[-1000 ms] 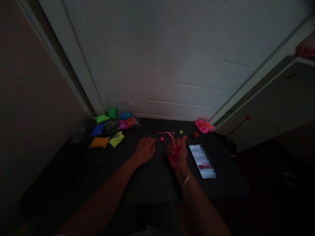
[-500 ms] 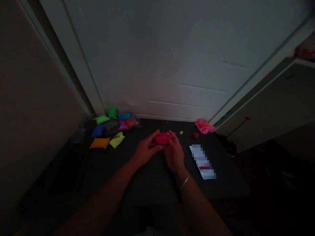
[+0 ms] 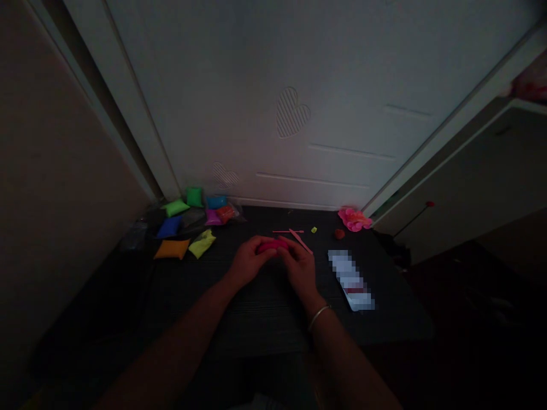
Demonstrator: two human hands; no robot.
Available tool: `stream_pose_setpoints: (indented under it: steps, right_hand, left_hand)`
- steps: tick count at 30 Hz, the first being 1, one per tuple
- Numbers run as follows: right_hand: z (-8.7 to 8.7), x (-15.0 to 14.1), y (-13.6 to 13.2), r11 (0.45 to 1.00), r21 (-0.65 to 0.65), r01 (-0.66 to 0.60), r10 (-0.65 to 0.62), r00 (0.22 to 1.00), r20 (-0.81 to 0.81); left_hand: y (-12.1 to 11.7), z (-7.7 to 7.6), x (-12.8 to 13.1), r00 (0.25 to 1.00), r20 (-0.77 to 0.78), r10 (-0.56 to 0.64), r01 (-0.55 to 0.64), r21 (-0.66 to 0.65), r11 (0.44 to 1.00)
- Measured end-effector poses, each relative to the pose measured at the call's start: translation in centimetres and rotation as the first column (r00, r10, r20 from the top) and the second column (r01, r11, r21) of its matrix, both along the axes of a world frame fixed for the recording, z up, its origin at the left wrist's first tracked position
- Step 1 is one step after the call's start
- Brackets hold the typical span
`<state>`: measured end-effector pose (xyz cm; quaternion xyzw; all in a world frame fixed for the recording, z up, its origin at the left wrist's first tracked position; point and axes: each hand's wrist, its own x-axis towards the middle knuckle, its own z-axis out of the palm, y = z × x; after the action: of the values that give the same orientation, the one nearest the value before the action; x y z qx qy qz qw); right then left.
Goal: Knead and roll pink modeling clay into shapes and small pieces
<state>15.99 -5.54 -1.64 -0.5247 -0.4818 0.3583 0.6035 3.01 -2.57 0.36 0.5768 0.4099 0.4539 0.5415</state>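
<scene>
A lump of bright pink modelling clay (image 3: 272, 246) is held between both hands over the dark table (image 3: 256, 319). My left hand (image 3: 249, 262) grips its left end, thumb in front and fingers behind. On the right end, my right hand (image 3: 299, 267) is closed in the same way; a bracelet circles that wrist. Just behind my right hand lie two thin pink modelling tools, one a stick (image 3: 280, 232) and one a flatter blade (image 3: 301, 241). Whether the clay is in a wrapper is too dark to tell.
Several coloured clay packets lie at the left, among them an orange one (image 3: 171, 249) and a yellow one (image 3: 202, 244). To the right are a small yellow bit (image 3: 314, 230), a reddish-brown lump (image 3: 339, 234), a pink flower-like piece (image 3: 354, 219) and a blurred-out flat phone-like object (image 3: 351, 280).
Both hands have drawn slightly nearer and to the left with the clay, and the right fingers have curled over it. The two pink tools behind are now uncovered.
</scene>
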Motion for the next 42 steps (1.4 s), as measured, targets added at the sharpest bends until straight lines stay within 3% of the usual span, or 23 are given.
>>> stream_pose_setpoints:
  steps: [5,8,13,18,21,24,26,30,33,35,38,42]
  right_hand:
    - [0.0,-0.6,0.0,0.998,0.024,-0.051,0.053,0.995,-0.08]
    - [0.2,-1.0,0.0,0.993,0.099,-0.067,0.064,0.997,0.031]
    - [0.2,-0.3,0.0,0.99,0.129,-0.054,0.023,0.972,0.235]
    - [-0.2,0.5,0.1,0.988,0.12,-0.095,0.055,0.953,0.296]
    - [-0.3,0.2,0.1,0.984,0.131,-0.119,0.064,0.929,0.364]
    - [-0.2,-0.4,-0.1,0.97,0.151,-0.191,0.084,0.844,0.529]
    - [0.0,-0.6,-0.2,0.963,0.161,-0.215,0.078,0.798,0.598]
    - [0.6,-0.3,-0.3,0.967,0.195,-0.162,0.005,0.783,0.622]
    - [1.3,-0.4,-0.8,0.955,0.235,-0.182,-0.007,0.775,0.632]
    - [1.6,-1.2,-1.5,0.944,0.238,-0.228,0.02,0.76,0.65]
    - [1.9,-3.6,-3.5,0.917,0.21,-0.338,0.105,0.715,0.691]
    - [3.2,-6.6,-5.6,0.888,0.186,-0.42,0.133,0.623,0.771]
  left_hand:
    - [0.3,-0.6,0.2,0.997,0.043,0.062,-0.058,-0.087,0.994]
    - [0.5,-0.9,0.1,0.987,0.124,0.097,-0.082,-0.122,0.989]
    - [0.4,-0.6,-0.1,0.966,0.257,0.0,0.081,-0.302,0.95]
    - [0.3,-0.4,-0.2,0.96,0.242,-0.138,0.21,-0.305,0.929]
    - [0.4,-0.6,-0.1,0.964,0.258,-0.066,0.154,-0.336,0.929]
    - [0.4,-0.6,-0.1,0.958,0.286,0.018,0.094,-0.374,0.923]
    - [0.2,-0.4,-0.1,0.946,0.323,-0.003,0.14,-0.399,0.906]
    - [-0.3,0.1,-0.2,0.897,0.436,-0.076,0.287,-0.443,0.849]
    - [-0.4,0.6,-0.3,0.901,0.434,-0.019,0.239,-0.458,0.856]
    - [-0.2,1.0,-0.3,0.866,0.497,0.05,0.234,-0.492,0.839]
    - [0.1,1.2,-0.4,0.761,0.636,0.129,0.32,-0.541,0.778]
    - [-1.1,0.6,0.1,0.657,0.731,0.182,0.314,-0.485,0.816]
